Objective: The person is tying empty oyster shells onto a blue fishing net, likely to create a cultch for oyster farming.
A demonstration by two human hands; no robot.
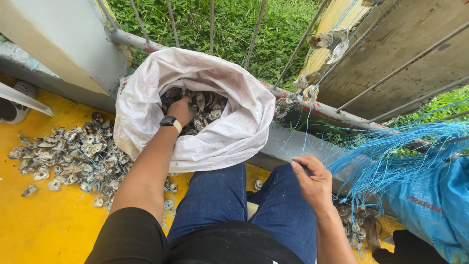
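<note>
Yellow floor (44, 230) at lower left carries loose shells (68, 156), while the left hand (181, 110) digs into the white sack (229, 132) of oyster shells (205, 105) at centre, fingers seemingly curled round one, and the right hand (312, 181) pinches blue strings (381, 161) beside a blue bag (439, 205) with red lettering at lower right.

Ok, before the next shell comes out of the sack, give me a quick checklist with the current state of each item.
1. Left hand inside the white sack, on the oyster shells: ok.
2. Shell actually gripped: cannot tell, fingers buried.
3. Right hand pinching a blue line at the knee: ok.
4. Sack mouth rolled open: ok.
5. Blue line bundle free of tangles: not ok, strands look messy.
6. Loose shell pile on the yellow floor, beside the sack: ok.
</note>
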